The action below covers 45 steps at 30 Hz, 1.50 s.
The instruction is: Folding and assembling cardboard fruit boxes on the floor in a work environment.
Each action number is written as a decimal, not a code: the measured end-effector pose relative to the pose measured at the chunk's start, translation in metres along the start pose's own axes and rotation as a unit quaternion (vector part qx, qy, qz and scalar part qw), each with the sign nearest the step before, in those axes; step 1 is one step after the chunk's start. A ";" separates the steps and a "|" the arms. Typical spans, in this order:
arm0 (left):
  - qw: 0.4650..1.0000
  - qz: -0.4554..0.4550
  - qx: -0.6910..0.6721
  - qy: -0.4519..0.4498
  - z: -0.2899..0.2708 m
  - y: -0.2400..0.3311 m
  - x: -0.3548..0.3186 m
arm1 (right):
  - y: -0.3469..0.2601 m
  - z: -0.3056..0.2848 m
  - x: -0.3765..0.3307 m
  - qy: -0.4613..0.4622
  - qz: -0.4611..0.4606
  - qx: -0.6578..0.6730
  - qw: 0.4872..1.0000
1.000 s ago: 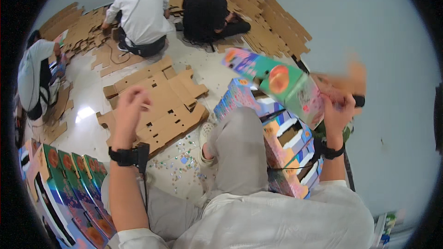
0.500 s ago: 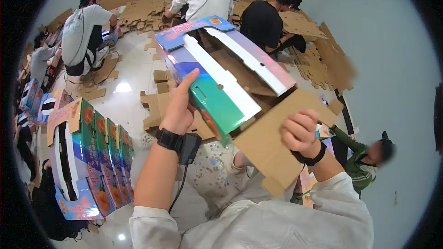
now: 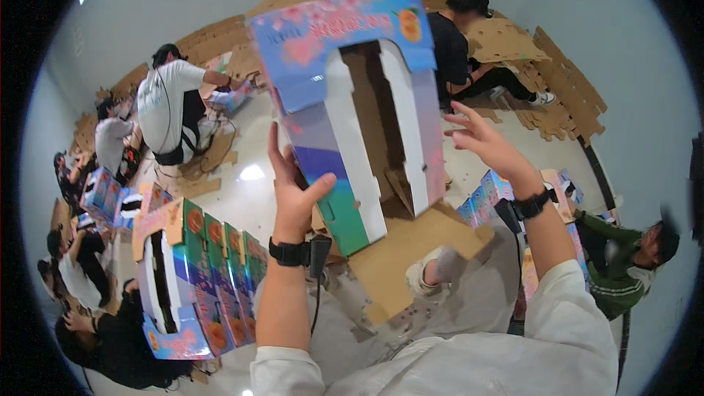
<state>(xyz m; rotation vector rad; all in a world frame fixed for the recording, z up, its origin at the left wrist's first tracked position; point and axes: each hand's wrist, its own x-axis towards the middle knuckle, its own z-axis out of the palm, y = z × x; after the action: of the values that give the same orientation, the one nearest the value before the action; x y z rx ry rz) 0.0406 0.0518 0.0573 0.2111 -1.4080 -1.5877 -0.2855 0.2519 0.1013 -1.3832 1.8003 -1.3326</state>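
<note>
A colorful cardboard carton [image 3: 348,125], printed blue, purple, pink and green, is held up in front of me. A long slot between two white strips opens into its brown inside. At the near end a plain brown flap [image 3: 411,268] hangs folded out. My left hand [image 3: 295,198] grips the carton's left side, with the thumb over the green and blue corner; its other fingers are partly hidden behind. My right hand [image 3: 491,147] is off the carton, beside its right side, fingers spread with nothing in them.
Similar finished cartons [image 3: 202,279] stand in a row at my left, and more cartons [image 3: 488,194] stand at right. Flat brown cardboard [image 3: 506,40] lies piled along the far wall. Several people sit or crouch around, including one in green [image 3: 616,271] at right.
The carton has turned more upright, its printed top end now facing me. My right hand has let go of the brown flap, opened and moved up along the right side. My view has shifted.
</note>
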 end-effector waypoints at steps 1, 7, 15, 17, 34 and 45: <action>1.000 -0.010 -0.007 -0.024 0.003 0.000 0.000 | 0.013 0.006 0.009 0.008 0.009 0.104 0.994; 0.985 -0.081 0.084 -0.126 0.010 -0.036 0.001 | 0.092 0.059 0.029 0.130 0.068 0.263 0.954; 0.946 -0.083 0.308 -0.054 0.030 -0.084 0.002 | 0.089 0.064 0.037 0.200 0.165 0.302 0.917; 0.942 -0.079 0.321 -0.054 0.034 -0.088 0.005 | 0.083 0.059 0.037 0.164 0.245 0.360 0.885; 0.851 0.064 0.519 -0.048 0.074 -0.091 -0.005 | 0.079 0.087 0.014 0.008 0.016 0.521 0.853; 0.887 -0.024 0.454 -0.082 0.034 -0.094 0.014 | 0.091 0.026 0.017 -0.012 0.003 0.651 0.759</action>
<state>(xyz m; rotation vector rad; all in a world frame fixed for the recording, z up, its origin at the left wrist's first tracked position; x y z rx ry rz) -0.0389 0.0515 -0.0044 0.6709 -2.2168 -0.8768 -0.3086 0.2262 0.0116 -0.5389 0.4326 -1.8981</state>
